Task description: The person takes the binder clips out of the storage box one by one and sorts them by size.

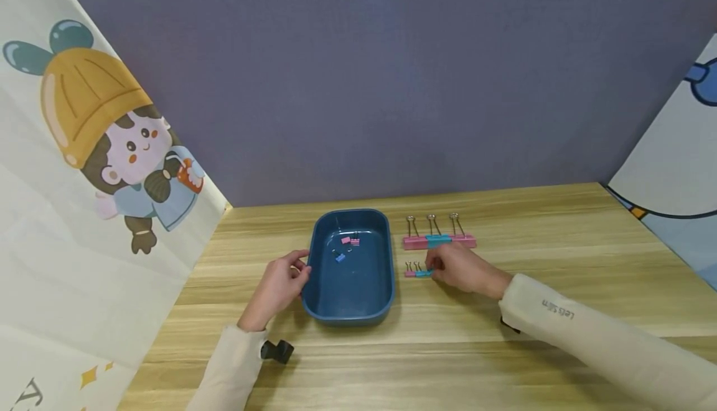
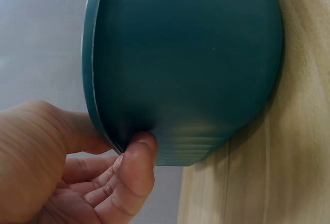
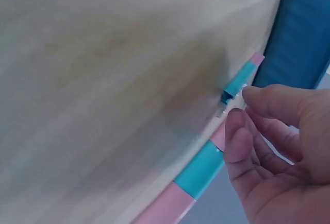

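Note:
My left hand [image 1: 284,279] holds the left rim of a dark blue plastic basin [image 1: 348,321]; in the left wrist view the thumb and fingers pinch its edge [image 2: 90,59]. Two small pink binder clips [image 1: 355,242] and a small blue binder clip [image 1: 340,258] lie inside. Right of the basin, my right hand [image 1: 462,268] is at the end of a row of small pink and blue binder clips [image 1: 411,274]. Its thumb and forefinger pinch the wire handle of a small blue binder clip [image 3: 227,97], partly hidden by the fingertips.
Behind the small row stands a row of large pink and blue binder clips [image 1: 414,243], handles up, close to my right hand. A purple-grey panel [image 1: 392,87] rises at the table's back edge. A black wrist camera [image 1: 277,352] sits at my left sleeve.

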`<state>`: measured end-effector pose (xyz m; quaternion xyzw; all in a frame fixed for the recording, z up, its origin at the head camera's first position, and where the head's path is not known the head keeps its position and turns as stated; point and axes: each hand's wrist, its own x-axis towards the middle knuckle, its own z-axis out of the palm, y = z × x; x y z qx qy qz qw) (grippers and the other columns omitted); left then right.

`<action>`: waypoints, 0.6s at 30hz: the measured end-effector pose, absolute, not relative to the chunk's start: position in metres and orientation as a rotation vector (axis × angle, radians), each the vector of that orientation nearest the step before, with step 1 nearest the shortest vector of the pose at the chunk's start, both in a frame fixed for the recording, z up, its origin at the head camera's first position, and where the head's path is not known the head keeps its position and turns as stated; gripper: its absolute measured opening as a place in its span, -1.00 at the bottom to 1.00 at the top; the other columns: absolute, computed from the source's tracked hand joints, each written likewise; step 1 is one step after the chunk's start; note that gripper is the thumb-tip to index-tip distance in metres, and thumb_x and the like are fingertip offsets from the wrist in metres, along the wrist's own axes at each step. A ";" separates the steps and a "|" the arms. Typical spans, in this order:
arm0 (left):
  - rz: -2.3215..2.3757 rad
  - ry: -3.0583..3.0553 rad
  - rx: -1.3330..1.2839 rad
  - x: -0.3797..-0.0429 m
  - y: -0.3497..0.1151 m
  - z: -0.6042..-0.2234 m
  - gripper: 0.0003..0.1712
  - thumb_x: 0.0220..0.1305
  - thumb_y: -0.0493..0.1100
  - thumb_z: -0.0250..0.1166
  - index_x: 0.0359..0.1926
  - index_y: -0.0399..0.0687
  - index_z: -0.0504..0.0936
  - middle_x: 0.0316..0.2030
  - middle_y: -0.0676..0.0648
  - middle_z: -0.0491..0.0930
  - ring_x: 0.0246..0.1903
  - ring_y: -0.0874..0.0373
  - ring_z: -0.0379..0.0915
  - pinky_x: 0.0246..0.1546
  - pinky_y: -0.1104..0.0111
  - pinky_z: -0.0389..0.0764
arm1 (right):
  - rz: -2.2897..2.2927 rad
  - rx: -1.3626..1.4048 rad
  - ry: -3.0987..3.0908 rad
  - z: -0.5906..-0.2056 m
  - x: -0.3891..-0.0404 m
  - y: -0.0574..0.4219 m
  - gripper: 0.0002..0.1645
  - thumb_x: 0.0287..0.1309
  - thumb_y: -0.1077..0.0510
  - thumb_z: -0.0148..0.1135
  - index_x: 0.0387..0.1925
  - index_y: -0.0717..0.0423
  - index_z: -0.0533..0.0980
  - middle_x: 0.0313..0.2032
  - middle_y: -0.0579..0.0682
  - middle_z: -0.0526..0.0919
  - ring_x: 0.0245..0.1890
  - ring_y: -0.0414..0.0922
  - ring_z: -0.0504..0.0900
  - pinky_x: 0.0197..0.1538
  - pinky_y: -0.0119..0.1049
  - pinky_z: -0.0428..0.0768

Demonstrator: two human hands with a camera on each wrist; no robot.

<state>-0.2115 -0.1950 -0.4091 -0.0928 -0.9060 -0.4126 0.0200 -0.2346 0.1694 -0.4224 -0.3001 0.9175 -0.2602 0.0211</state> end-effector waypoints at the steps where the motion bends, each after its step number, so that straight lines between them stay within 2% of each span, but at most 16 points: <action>1: -1.279 -2.812 -0.287 -0.212 -0.195 -0.409 -0.59 0.23 -0.37 0.22 0.11 -0.33 0.50 -0.43 -0.10 0.49 -0.65 0.18 0.46 -0.75 0.38 0.55 | -0.810 -0.931 2.847 -0.420 -0.235 0.169 -0.88 -0.01 0.38 0.33 -0.37 0.18 0.61 -0.46 -0.11 0.58 -0.47 -0.27 0.49 -0.42 -0.39 0.53; 6: -1.280 -2.813 -0.286 -0.211 -0.196 -0.409 -0.59 0.23 -0.37 0.22 0.11 -0.34 0.50 -0.43 -0.10 0.49 -0.66 0.18 0.46 -0.75 0.38 0.55 | -0.831 -0.945 2.876 -0.409 -0.237 0.164 -0.87 0.00 0.38 0.29 -0.34 0.23 0.61 -0.46 -0.09 0.59 -0.47 -0.28 0.49 -0.41 -0.39 0.55; 13: -1.275 -2.810 -0.293 -0.211 -0.196 -0.409 -0.59 0.22 -0.36 0.23 0.11 -0.33 0.50 -0.43 -0.09 0.49 -0.65 0.18 0.47 -0.76 0.38 0.54 | -0.870 -1.057 3.000 -0.394 -0.241 0.150 -0.90 0.02 0.31 0.34 -0.38 0.09 0.60 -0.47 -0.18 0.56 -0.49 -0.31 0.49 -0.45 -0.41 0.54; 18: -1.284 -2.806 -0.295 -0.212 -0.196 -0.410 -0.60 0.22 -0.37 0.22 0.11 -0.32 0.50 -0.44 -0.09 0.48 -0.65 0.18 0.47 -0.76 0.37 0.54 | -0.859 -1.138 3.045 -0.385 -0.243 0.137 -0.96 0.07 0.26 0.33 -0.40 0.10 0.61 -0.45 -0.15 0.58 -0.46 -0.28 0.54 -0.42 -0.43 0.55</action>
